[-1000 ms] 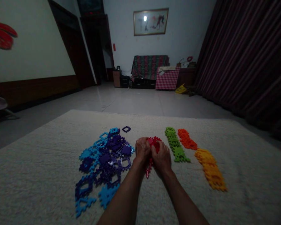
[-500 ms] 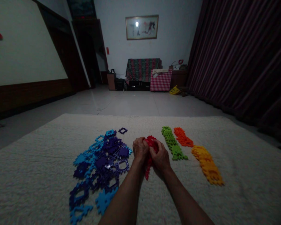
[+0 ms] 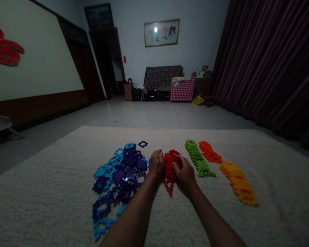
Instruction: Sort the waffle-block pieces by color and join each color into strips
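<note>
A chain of red plastic puzzle pieces (image 3: 169, 168) lies on the cream carpet (image 3: 54, 192) in front of me. My left hand (image 3: 156, 164) presses on its left side with curled fingers. My right hand (image 3: 185, 170) grips its right side, fingers closed on the pieces. Just left of my left hand spreads a pile of blue and purple pieces (image 3: 118, 175). To the right run a green strip (image 3: 198, 159), an orange strip (image 3: 209, 152) and a yellow strip (image 3: 239, 183).
A single purple piece (image 3: 142, 143) lies apart behind the pile. Beyond the carpet is a tiled floor, a covered bench (image 3: 163, 77) and a checked box (image 3: 182, 89) at the far wall. Dark curtains (image 3: 267, 61) hang on the right.
My hands have drawn slightly apart and lowered toward the carpet, so more of the red chain shows between them. The view has shifted a little.
</note>
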Action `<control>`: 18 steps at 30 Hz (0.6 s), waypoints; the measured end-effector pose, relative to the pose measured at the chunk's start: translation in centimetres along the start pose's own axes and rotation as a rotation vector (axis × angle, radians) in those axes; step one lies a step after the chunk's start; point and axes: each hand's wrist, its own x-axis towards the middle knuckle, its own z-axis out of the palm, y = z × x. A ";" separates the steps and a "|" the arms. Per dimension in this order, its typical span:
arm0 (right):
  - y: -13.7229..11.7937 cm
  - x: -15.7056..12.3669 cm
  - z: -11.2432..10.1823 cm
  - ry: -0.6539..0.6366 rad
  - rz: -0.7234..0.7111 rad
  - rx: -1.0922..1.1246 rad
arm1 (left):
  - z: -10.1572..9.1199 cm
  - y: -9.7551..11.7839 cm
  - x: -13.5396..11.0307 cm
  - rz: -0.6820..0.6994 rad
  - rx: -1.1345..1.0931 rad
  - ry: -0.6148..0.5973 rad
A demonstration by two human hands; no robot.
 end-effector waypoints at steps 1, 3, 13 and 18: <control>-0.1 0.0 0.0 -0.002 0.004 -0.002 | -0.2 -0.3 0.0 0.007 0.015 -0.001; -0.2 -0.1 -0.1 -0.003 0.011 -0.002 | -0.7 -0.9 0.1 0.018 0.047 -0.005; -0.2 -0.1 0.0 0.103 0.067 0.111 | 0.8 -0.8 4.5 -0.138 0.007 -0.091; 0.0 -0.1 -0.1 0.075 0.094 0.156 | 2.3 -1.0 6.0 -0.148 -0.059 -0.102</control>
